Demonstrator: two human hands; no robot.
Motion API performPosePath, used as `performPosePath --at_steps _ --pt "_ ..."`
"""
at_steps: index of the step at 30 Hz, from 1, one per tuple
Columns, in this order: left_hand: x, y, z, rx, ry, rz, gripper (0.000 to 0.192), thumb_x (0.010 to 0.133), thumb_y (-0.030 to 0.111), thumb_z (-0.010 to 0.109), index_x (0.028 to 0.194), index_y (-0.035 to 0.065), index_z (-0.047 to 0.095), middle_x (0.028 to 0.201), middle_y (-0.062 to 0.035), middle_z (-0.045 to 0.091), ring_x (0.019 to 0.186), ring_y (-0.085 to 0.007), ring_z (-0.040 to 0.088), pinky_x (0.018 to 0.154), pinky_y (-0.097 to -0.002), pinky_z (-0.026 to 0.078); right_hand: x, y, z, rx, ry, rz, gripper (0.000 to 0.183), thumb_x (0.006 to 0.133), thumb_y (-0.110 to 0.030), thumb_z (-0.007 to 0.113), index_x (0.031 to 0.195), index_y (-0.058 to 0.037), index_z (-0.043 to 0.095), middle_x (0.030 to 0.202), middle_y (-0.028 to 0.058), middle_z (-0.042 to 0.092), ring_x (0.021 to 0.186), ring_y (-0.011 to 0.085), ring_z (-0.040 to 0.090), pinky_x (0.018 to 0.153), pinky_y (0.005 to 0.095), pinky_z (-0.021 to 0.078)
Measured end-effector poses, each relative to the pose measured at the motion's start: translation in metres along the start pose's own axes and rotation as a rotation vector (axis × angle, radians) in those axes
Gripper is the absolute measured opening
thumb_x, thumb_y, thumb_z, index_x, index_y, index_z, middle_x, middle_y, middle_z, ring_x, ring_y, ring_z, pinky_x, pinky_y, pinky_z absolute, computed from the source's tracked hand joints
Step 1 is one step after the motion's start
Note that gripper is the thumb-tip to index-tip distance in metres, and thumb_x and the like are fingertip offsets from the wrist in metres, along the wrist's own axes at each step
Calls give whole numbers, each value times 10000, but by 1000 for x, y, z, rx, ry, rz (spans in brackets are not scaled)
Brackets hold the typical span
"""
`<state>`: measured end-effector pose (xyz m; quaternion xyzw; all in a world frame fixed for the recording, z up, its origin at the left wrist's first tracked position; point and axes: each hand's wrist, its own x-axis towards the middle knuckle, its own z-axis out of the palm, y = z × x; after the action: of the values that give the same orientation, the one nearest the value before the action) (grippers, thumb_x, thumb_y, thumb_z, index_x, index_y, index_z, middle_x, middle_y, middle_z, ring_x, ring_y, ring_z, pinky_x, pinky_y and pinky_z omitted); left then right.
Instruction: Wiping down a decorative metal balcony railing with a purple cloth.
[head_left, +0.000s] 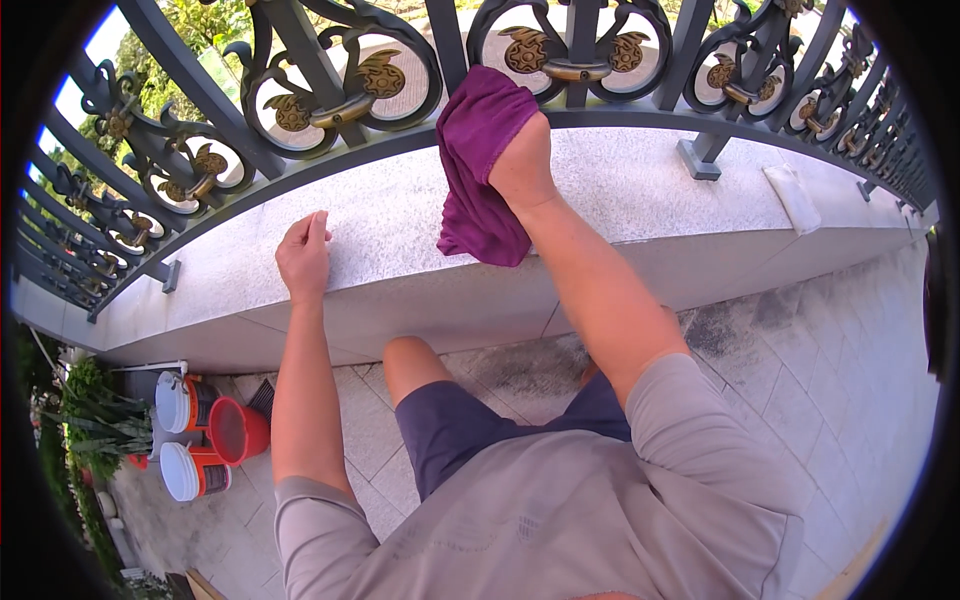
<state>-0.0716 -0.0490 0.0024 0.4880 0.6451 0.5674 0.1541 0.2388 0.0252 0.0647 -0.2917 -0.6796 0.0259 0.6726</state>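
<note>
A purple cloth (487, 142) is held in my right hand (525, 161), against the lower rail of a dark metal railing (630, 118) with gold-coloured ornaments. The cloth covers my right fingers, and its lower end hangs down over the pale stone ledge (390, 217). My left hand (306, 255) is curled above the ledge, to the left of the cloth, with thumb and fingertips close together. Whether something small lies between those fingers cannot be told.
A folded whitish cloth (792, 199) lies on the ledge at the right, past a railing foot (699, 159). On the paved floor at the lower left stand a red bucket (238, 431) and white-lidded tubs (180, 471), beside green plants (97, 420).
</note>
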Motion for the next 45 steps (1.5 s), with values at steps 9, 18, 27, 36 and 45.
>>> performPosePath --at_steps 9,18,27,36,45 --pt "0 0 -6 -4 10 -3 264 959 260 740 1025 6 770 777 -17 680 610 -60 521 567 -247 436 5 7 -102 -823 -395 -72 154 795 -181 648 663 -114 689 652 159 685 616 349 708 567 442 567" --pt "1 1 1 32 24 9 265 962 271 738 1021 15 772 767 -14 673 592 -57 516 548 -240 433 -20 17 -58 -527 -242 -160 118 769 -134 655 677 -60 644 644 163 649 602 380 656 571 470 540" --pt "1 2 1 -7 3 6 258 962 266 737 1013 15 769 761 -18 672 581 -61 516 536 -238 428 -5 -14 -10 -442 -141 40 88 717 -65 605 629 -56 608 614 182 629 589 394 657 559 475 541" --pt "-1 2 -2 -15 1 11 265 966 261 727 1016 4 765 743 -19 659 565 -61 505 513 -242 413 34 -50 -47 -372 -132 78 107 783 -121 647 822 -32 692 874 220 698 859 405 679 786 496 536" --pt "4 -9 -1 -57 0 37 266 982 262 721 999 0 764 737 -9 645 562 -50 485 506 -230 386 32 -17 -5 -665 -317 -140 180 850 -190 605 933 -57 694 1057 189 688 989 349 651 883 478 494"
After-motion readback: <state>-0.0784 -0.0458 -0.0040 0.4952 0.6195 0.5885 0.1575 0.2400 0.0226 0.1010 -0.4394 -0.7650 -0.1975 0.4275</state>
